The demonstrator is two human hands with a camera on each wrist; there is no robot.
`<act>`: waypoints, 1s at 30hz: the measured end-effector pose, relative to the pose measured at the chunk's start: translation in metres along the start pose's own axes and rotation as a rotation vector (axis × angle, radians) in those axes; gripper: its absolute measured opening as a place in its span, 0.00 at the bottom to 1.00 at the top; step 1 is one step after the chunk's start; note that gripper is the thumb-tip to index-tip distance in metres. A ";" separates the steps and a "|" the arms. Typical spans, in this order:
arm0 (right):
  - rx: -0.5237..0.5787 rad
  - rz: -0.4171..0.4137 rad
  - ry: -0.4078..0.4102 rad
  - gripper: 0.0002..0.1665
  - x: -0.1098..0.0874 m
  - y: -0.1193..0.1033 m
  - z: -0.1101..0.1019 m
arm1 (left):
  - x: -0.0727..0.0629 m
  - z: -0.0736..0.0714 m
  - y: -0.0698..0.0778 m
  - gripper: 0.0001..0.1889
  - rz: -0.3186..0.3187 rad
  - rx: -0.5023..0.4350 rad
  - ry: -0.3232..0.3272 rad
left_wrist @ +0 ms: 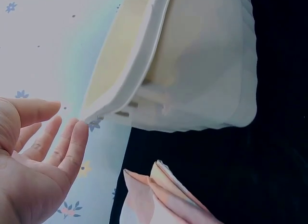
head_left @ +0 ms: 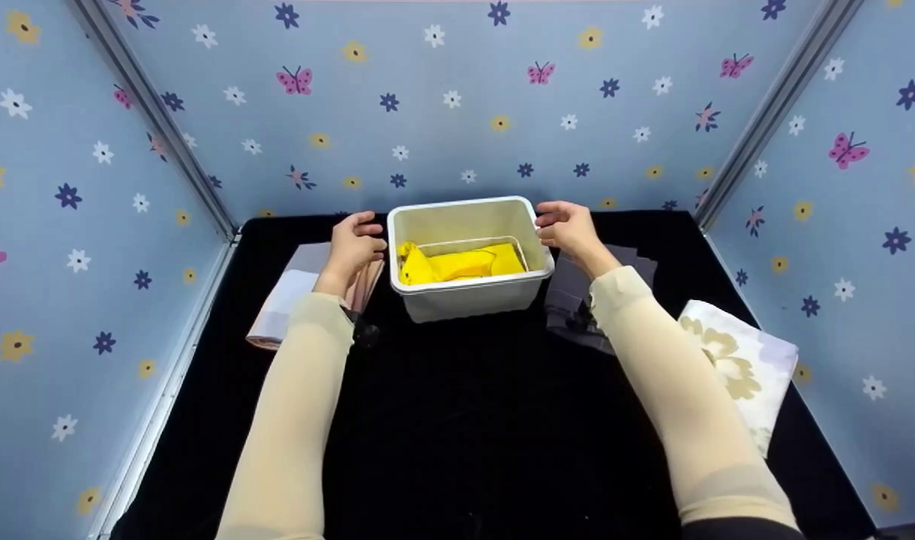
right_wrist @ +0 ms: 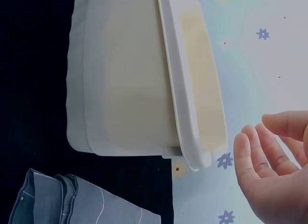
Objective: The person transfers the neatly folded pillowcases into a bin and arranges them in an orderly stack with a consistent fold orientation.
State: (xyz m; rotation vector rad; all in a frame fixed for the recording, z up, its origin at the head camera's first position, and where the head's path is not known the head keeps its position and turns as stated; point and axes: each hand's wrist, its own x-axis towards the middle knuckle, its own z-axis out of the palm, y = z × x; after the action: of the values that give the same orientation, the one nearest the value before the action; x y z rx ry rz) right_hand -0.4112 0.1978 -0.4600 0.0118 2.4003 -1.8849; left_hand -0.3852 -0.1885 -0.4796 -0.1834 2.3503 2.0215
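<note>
While I watch, left hand (head_left: 355,246) and right hand (head_left: 570,229) flank the white bin (head_left: 469,302) on black cloth (head_left: 495,420) — fingers loosely extended, holding nothing; likely bin positioning — shifting it needs both sides gripped.

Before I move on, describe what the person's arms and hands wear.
The left sleeve and right sleeve are plain cream with ruffled cuffs. Black fabric borders the right sleeve's upper end; a small dark object sits by the left wrist. The left hand and right hand are ungloved.

Sleeved arms (head_left: 281,427) stretched forward, left hand (head_left: 352,246) and right hand (head_left: 569,229) apart, fingers (left_wrist: 74,151) relaxed, slightly bent
</note>
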 end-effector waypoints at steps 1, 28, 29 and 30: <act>0.002 0.000 -0.002 0.33 0.000 0.000 0.001 | 0.000 -0.002 -0.001 0.37 0.001 0.000 0.001; -0.110 -0.176 -0.166 0.29 -0.029 -0.002 0.047 | -0.023 -0.070 -0.040 0.36 -0.011 0.065 -0.020; -0.129 -0.188 -0.174 0.29 -0.030 -0.001 0.049 | -0.025 -0.072 -0.043 0.35 -0.007 0.075 -0.020; -0.148 -0.200 -0.180 0.28 -0.031 -0.001 0.051 | -0.028 -0.075 -0.045 0.35 -0.003 0.084 -0.019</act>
State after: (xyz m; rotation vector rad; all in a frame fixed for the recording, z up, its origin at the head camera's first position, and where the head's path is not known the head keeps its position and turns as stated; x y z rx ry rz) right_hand -0.3768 0.1502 -0.4690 -0.4042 2.4867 -1.6919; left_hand -0.3491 -0.2669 -0.5099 -0.1647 2.4161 1.9099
